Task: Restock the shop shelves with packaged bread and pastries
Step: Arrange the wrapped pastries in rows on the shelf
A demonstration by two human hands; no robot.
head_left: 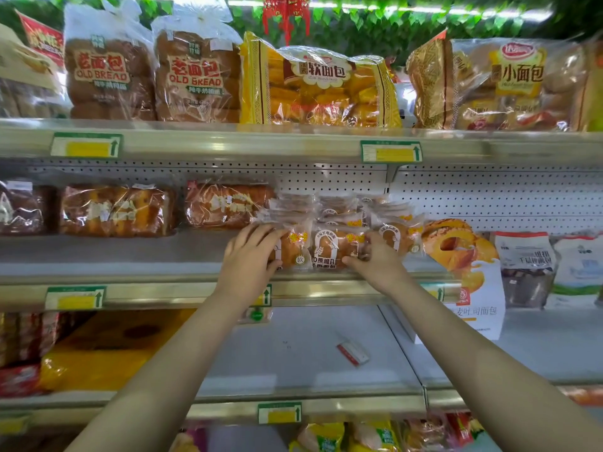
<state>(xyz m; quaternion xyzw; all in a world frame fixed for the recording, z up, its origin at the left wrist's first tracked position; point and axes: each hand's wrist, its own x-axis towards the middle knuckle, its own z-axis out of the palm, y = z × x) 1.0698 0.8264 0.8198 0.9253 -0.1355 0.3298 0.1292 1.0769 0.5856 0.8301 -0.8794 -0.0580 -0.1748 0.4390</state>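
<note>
Small clear-wrapped bread packets stand in a stacked cluster at the front of the middle shelf. My left hand holds the left side of the front packets, fingers over their tops and thumb below. My right hand pinches the lower right corner of the front middle packet. More of the same packets are piled behind. Both arms reach up from the bottom of the view.
The top shelf carries large bread bags and a yellow soft-bread bag. Loaves sit left on the middle shelf, a white bread box and bags right. The lower shelf holds a small tag and a yellow package.
</note>
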